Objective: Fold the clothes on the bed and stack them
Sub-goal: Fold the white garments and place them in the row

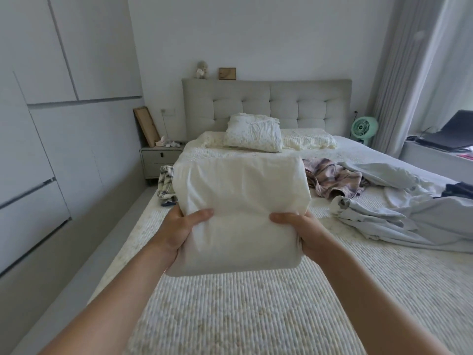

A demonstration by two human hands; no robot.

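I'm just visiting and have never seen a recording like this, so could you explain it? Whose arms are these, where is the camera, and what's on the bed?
There is no machine here: these are a person's two bare arms, filmed by one wide-angle camera worn on the head, looking forward and down. The left hand and right hand each have a grip on one side of a folded white cloth, thumbs on top, holding it up over the bed. Still unfolded on the bed are a pinkish patterned garment, a rumpled pale blue cloth to the right, something dark at the far right, and a patterned piece at the left edge. A pillow leans near the grey headboard, with a green fan beside the bed.
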